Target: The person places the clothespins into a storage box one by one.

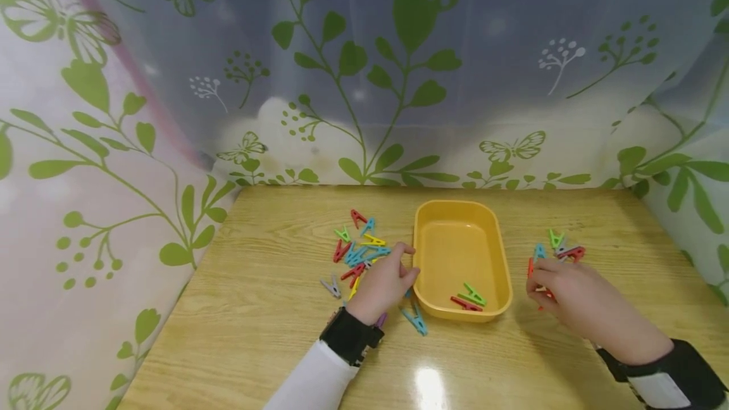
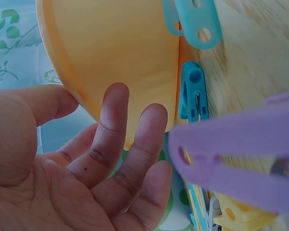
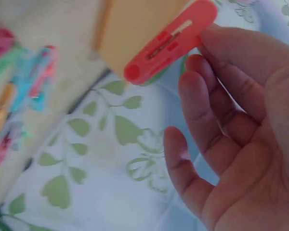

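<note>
My right hand [image 1: 581, 296] pinches a red clothespin [image 3: 176, 43] between thumb and fingertips, right of the yellow tray [image 1: 501, 252]. The left hand [image 1: 380, 285] is at the tray's left side, its fingers loosely bent, with nothing held in them. One left digit lies against the tray rim in the left wrist view. Inside the tray lie a green clothespin [image 1: 473, 295] and a dark red clothespin [image 1: 466, 304]. Beneath the left wrist, a purple clothespin [image 2: 236, 154] shows large in the left wrist view. A blue clothespin [image 1: 416, 320] lies near the tray's front left corner.
Left of the tray is a loose pile of clothespins [image 1: 355, 253] in several colours. A smaller group, including a green clothespin [image 1: 555, 239], lies beyond the right hand. A leaf-patterned curtain [image 1: 364, 81] borders the back and sides of the wooden table [image 1: 256, 309].
</note>
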The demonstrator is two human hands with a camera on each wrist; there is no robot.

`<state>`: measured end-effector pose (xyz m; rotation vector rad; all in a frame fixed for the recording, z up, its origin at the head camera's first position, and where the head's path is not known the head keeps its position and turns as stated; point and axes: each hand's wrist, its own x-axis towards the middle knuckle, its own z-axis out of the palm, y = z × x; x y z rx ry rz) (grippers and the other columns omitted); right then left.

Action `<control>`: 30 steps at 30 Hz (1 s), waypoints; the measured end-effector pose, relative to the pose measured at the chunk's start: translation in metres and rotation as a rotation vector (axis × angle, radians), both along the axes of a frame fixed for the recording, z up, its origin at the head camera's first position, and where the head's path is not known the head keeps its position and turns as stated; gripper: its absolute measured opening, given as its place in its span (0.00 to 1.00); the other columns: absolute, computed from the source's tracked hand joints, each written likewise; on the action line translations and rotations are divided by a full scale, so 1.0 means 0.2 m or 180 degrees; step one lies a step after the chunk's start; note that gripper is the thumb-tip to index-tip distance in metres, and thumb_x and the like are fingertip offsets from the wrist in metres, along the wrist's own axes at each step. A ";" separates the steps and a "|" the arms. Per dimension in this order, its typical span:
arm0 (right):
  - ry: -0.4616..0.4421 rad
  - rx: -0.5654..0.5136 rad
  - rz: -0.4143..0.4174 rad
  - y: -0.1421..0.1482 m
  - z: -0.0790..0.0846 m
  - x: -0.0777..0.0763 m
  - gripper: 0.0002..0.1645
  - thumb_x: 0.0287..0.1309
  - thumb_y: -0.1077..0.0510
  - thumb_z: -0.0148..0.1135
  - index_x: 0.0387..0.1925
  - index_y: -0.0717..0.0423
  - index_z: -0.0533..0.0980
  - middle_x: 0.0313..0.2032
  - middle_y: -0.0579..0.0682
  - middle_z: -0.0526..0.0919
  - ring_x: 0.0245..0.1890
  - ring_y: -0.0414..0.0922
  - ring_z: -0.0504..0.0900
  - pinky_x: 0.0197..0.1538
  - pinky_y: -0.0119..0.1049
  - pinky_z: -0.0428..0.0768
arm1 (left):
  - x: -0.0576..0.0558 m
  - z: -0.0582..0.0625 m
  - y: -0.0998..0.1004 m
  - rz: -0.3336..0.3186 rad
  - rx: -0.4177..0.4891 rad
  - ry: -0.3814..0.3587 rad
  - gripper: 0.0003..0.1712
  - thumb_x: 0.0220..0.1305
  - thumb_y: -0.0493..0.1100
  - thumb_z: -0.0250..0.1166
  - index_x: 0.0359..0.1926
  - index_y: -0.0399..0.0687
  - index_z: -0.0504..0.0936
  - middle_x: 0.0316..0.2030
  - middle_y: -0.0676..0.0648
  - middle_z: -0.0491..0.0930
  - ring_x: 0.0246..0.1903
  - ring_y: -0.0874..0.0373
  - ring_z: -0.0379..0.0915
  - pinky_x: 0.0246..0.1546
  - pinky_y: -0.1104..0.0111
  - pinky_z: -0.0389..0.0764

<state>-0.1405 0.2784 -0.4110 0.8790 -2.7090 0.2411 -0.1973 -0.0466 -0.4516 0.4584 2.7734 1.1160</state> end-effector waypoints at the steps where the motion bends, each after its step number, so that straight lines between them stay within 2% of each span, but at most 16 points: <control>1: 0.0070 0.0009 0.0048 -0.02 0.02 -0.02 0.18 0.44 0.61 0.83 0.26 0.41 0.79 0.29 0.34 0.75 0.24 0.29 0.70 0.27 0.30 0.71 | 0.00 0.00 0.00 0.0006 -0.0005 -0.0005 0.22 0.74 0.47 0.64 0.65 0.50 0.73 0.26 0.55 0.79 0.20 0.64 0.71 0.21 0.71 0.70; 6: 0.0234 -0.0005 0.0274 -0.13 0.06 -0.08 0.16 0.44 0.61 0.83 0.27 0.43 0.81 0.30 0.36 0.77 0.26 0.32 0.73 0.29 0.32 0.74 | 0.00 0.00 -0.01 0.0016 0.0031 -0.0106 0.22 0.75 0.48 0.64 0.65 0.50 0.73 0.28 0.54 0.80 0.22 0.65 0.73 0.22 0.71 0.71; 9: 0.0383 -0.0186 0.0513 -0.21 0.04 -0.12 0.18 0.41 0.64 0.84 0.26 0.45 0.81 0.29 0.38 0.77 0.24 0.32 0.72 0.27 0.30 0.72 | 0.00 0.00 -0.01 0.0020 0.0065 -0.0114 0.22 0.74 0.47 0.64 0.64 0.50 0.73 0.29 0.53 0.82 0.23 0.64 0.74 0.24 0.71 0.72; 12: 0.0393 -0.0234 0.0569 -0.27 0.01 -0.14 0.17 0.42 0.64 0.84 0.26 0.45 0.81 0.28 0.38 0.77 0.24 0.32 0.73 0.27 0.30 0.73 | 0.00 0.00 -0.01 0.0029 0.0070 -0.0090 0.21 0.74 0.47 0.64 0.63 0.50 0.73 0.29 0.53 0.83 0.23 0.64 0.74 0.24 0.70 0.72; 18: 0.0107 0.0062 0.0261 -0.36 -0.04 -0.14 0.14 0.49 0.58 0.82 0.26 0.42 0.81 0.29 0.36 0.77 0.25 0.32 0.73 0.31 0.35 0.73 | 0.01 -0.01 0.00 -0.0002 0.0078 -0.0055 0.21 0.74 0.47 0.64 0.63 0.49 0.74 0.27 0.54 0.81 0.21 0.65 0.72 0.22 0.71 0.71; 30: -0.0329 0.0173 0.0097 -0.41 -0.10 -0.14 0.10 0.53 0.56 0.79 0.27 0.43 0.82 0.28 0.36 0.76 0.25 0.32 0.74 0.31 0.33 0.76 | 0.01 -0.01 0.00 0.0013 0.0033 0.0030 0.21 0.75 0.47 0.63 0.63 0.49 0.73 0.29 0.54 0.83 0.22 0.66 0.73 0.23 0.72 0.72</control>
